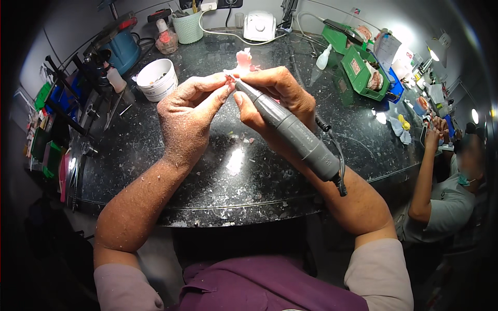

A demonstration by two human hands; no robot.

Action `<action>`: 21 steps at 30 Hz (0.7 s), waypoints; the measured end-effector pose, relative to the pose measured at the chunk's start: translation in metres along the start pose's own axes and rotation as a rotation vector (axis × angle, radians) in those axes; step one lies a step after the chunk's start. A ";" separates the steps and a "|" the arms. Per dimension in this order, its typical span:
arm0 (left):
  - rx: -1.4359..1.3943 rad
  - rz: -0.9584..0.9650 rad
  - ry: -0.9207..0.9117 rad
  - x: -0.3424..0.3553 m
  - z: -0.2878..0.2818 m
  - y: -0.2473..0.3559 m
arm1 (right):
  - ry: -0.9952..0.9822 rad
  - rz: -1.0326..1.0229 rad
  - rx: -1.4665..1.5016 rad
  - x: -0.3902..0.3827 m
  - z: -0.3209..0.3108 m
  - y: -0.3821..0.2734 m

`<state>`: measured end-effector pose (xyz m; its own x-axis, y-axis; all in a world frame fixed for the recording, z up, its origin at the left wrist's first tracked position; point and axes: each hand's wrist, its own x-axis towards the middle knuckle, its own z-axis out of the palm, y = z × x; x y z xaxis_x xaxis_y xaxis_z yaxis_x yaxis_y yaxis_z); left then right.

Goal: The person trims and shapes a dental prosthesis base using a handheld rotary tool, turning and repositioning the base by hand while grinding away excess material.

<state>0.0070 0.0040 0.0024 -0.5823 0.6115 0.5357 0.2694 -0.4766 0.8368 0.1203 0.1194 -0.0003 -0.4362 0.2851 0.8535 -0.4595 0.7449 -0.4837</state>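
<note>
A dark grey rotary handpiece lies slantwise in my right hand, its narrow tip pointing up and left. A black coiled cord hangs from its rear end. My left hand is dusted with pale powder and closed in a pinch on a small pink piece, mostly hidden by the fingertips. The handpiece's tip meets this piece, between my two hands. Just beyond the fingertips is a pink denture-like part with a pale top; whether it rests on the bench or touches my fingers, I cannot tell.
White shavings dot the black speckled bench. A white tub and a blue machine stand left, a ribbed cup behind. Green boxes with dental models lie right. Another person works at the far right.
</note>
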 end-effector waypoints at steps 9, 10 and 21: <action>-0.006 0.042 0.004 0.000 0.000 -0.002 | -0.007 0.021 0.033 0.000 -0.002 -0.001; 0.009 0.042 0.002 -0.001 0.000 -0.003 | -0.003 0.066 0.044 0.000 -0.002 -0.001; 0.031 0.133 -0.051 0.000 -0.004 -0.005 | -0.006 0.071 0.092 0.001 -0.003 -0.004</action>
<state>0.0019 0.0040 -0.0024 -0.4999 0.5759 0.6468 0.3661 -0.5363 0.7605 0.1243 0.1189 0.0032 -0.4748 0.3312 0.8154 -0.4964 0.6643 -0.5588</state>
